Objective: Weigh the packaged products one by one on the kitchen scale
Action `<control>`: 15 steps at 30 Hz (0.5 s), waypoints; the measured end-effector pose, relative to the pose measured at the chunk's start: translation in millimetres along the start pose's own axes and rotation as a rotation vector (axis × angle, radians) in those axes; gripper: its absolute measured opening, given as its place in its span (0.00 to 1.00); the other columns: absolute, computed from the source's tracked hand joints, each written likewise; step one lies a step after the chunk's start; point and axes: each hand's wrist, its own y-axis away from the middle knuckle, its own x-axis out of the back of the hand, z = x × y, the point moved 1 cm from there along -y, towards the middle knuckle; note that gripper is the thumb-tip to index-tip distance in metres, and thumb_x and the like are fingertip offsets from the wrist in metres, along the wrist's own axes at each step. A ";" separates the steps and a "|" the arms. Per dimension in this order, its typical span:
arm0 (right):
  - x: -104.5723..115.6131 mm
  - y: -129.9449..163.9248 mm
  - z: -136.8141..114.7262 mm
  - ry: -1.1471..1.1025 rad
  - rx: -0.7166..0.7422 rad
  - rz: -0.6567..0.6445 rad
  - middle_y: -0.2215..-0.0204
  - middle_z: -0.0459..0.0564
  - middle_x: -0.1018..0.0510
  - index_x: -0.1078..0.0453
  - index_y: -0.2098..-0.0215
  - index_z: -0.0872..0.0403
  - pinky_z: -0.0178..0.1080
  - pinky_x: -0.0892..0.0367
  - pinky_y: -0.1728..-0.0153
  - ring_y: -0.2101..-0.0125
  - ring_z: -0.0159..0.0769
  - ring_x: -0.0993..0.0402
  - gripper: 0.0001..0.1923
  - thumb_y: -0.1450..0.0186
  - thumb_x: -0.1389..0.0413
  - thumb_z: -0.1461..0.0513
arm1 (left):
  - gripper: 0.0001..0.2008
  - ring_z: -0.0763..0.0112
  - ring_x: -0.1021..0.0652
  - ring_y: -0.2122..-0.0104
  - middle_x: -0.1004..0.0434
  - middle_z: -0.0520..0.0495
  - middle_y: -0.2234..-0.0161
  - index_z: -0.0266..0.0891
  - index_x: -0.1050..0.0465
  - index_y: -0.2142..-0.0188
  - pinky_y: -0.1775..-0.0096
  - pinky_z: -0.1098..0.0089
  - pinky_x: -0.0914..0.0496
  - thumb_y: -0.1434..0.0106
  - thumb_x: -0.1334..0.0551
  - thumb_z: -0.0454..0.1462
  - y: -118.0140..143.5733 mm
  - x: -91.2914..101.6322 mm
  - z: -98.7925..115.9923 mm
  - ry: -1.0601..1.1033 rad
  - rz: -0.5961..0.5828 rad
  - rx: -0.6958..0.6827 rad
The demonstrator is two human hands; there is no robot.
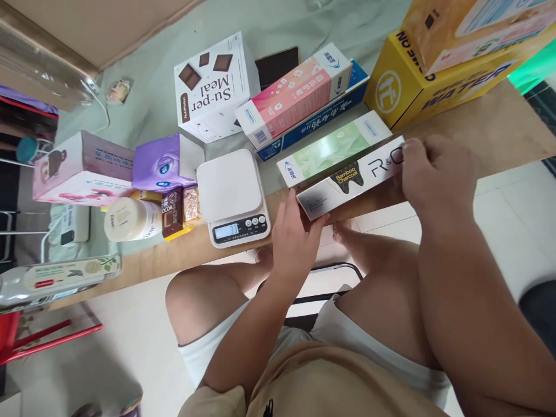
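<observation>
Head view, box: a long silver toothpaste box (351,182) printed "Bamboo Charcoal" is being held level over the front edge of the wooden table (499,124), just in front of a green toothpaste box (334,147).
Head view, left hand: the left hand (295,231) is gripping the box's near end, thumb on the front face and fingers wrapping underneath.
Head view, right hand: the right hand (438,174) is clasping the far end, fingers curling over the top edge.
Handling: the box is looking light and stiff but crushable, its glossy card likely a little slippery; gripping both short ends seems the surest hold.
Nearby: a white kitchen scale (232,197) is sitting just left of the left hand, its display lit; a pink box (295,98) is lying behind the green one.
</observation>
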 end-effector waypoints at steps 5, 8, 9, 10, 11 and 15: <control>-7.2 3.8 -19.5 -0.071 0.076 0.186 0.71 0.48 0.28 0.31 0.67 0.54 0.48 0.32 0.53 0.66 0.36 0.32 0.01 0.38 0.43 0.63 | 0.28 0.70 0.27 0.70 0.25 0.50 0.64 0.39 0.34 0.37 0.66 0.66 0.29 0.34 0.33 0.44 -10.7 28.3 0.5 0.092 0.175 -0.144; -23.3 10.4 -39.6 -0.199 0.413 0.195 0.62 0.53 0.25 0.30 0.59 0.54 0.44 0.28 0.55 0.61 0.36 0.28 0.08 0.36 0.47 0.62 | 0.23 0.67 0.25 0.64 0.25 0.48 0.61 0.42 0.30 0.43 0.58 0.62 0.26 0.36 0.32 0.41 -53.0 61.1 0.4 0.041 0.374 -0.266; -30.2 12.1 -46.6 -0.216 0.473 0.165 0.60 0.53 0.25 0.29 0.58 0.53 0.44 0.27 0.56 0.60 0.36 0.28 0.09 0.35 0.47 0.62 | 0.24 0.64 0.24 0.58 0.24 0.45 0.57 0.44 0.30 0.44 0.53 0.60 0.26 0.38 0.30 0.40 -73.2 70.5 -0.4 0.010 0.369 -0.295; -37.1 13.0 -53.3 -0.224 0.500 0.139 0.59 0.54 0.25 0.30 0.57 0.53 0.44 0.27 0.54 0.59 0.36 0.28 0.09 0.35 0.47 0.62 | 0.26 0.60 0.24 0.51 0.24 0.44 0.52 0.45 0.30 0.44 0.46 0.56 0.26 0.40 0.27 0.41 -94.6 78.1 -2.0 -0.009 0.352 -0.321; -43.9 13.0 -59.4 -0.229 0.502 0.122 0.58 0.54 0.25 0.30 0.56 0.52 0.44 0.27 0.53 0.58 0.37 0.28 0.09 0.34 0.47 0.62 | 0.30 0.55 0.26 0.44 0.25 0.42 0.47 0.46 0.30 0.44 0.40 0.51 0.29 0.43 0.24 0.42 -115.8 83.4 -4.3 -0.029 0.310 -0.331; -65.2 5.6 -74.7 -0.264 0.479 0.088 0.56 0.53 0.26 0.31 0.55 0.52 0.50 0.27 0.46 0.53 0.39 0.28 0.08 0.32 0.48 0.61 | 0.38 0.43 0.32 0.33 0.29 0.40 0.38 0.47 0.30 0.40 0.31 0.43 0.37 0.50 0.21 0.42 -176.3 83.7 -17.9 -0.119 0.050 -0.283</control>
